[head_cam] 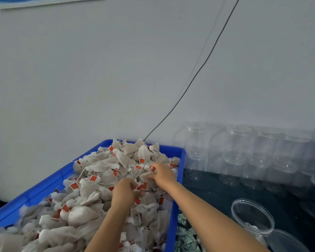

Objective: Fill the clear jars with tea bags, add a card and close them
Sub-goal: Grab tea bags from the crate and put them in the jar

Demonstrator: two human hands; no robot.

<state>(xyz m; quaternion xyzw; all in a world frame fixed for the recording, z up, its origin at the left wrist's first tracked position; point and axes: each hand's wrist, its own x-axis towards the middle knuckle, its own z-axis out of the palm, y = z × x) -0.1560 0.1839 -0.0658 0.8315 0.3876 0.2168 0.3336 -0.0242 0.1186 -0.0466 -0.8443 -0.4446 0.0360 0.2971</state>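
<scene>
Both hands are deep in the tea bags [91, 179] heaped in the blue crate [179, 179], left hand [123, 190] and right hand [162, 172] with fingers curled on bags, so we gather a tidy bunch, strings untangled, for the open jar [252, 218] at right.

The single head camera looks forward and down from close above the blue crate [179, 179], which fills the lower left of the view, with the white wall [98, 79] behind the crate and the clear jars [244, 157] to its right.
</scene>
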